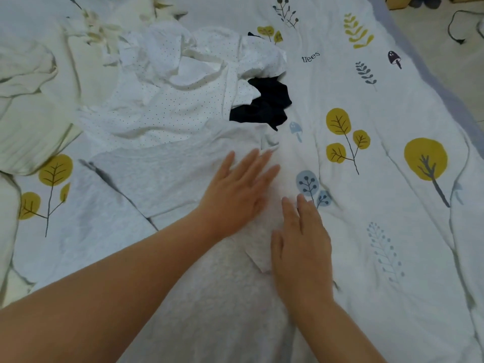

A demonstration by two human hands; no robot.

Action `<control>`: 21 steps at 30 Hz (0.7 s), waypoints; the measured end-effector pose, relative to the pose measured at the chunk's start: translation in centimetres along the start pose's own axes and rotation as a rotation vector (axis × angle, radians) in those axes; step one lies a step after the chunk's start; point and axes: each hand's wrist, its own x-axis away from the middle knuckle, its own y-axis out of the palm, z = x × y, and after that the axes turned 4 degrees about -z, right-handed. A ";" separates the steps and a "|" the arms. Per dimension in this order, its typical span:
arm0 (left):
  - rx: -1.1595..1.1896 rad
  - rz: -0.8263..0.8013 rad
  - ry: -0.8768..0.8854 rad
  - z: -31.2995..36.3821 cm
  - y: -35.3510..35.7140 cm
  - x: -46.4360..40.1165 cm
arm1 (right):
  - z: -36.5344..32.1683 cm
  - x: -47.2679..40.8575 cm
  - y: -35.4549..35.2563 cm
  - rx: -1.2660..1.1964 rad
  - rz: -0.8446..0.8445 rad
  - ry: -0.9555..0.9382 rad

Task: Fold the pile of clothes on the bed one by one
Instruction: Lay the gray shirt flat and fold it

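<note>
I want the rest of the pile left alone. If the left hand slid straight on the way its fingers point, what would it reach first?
Probably the black garment. The left hand lies flat on the light grey garment, fingers aimed up and right past its edge; depth is unclear.

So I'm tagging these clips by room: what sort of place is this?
Most likely a bedroom at home. The hands work on a bed with a tree-print cover, unfolded clothes lie heaped on it, and a strip of floor shows at the bed's far edge.
</note>
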 end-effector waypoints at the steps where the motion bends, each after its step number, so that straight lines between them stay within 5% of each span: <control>1: -0.004 -0.110 0.019 -0.3 0.5 0.1 | 0.1 -0.1 0.7 0.070 -0.102 0.018; 4: -0.037 -0.318 -0.074 -1.6 1.5 0.1 | 1.3 0.3 2.9 0.161 -0.316 0.018; 7: -0.029 -0.350 -0.096 -1.4 0.4 -0.1 | 2.1 0.4 3.0 0.208 -0.434 0.025; 14: 0.269 0.003 -0.312 -3.8 -2.9 8.6 | 1.1 0.8 -0.4 0.073 -0.450 0.002; 21: 0.280 -0.069 -0.613 -5.2 -3.5 21.3 | -0.3 4.2 -1.9 0.049 -0.460 -0.079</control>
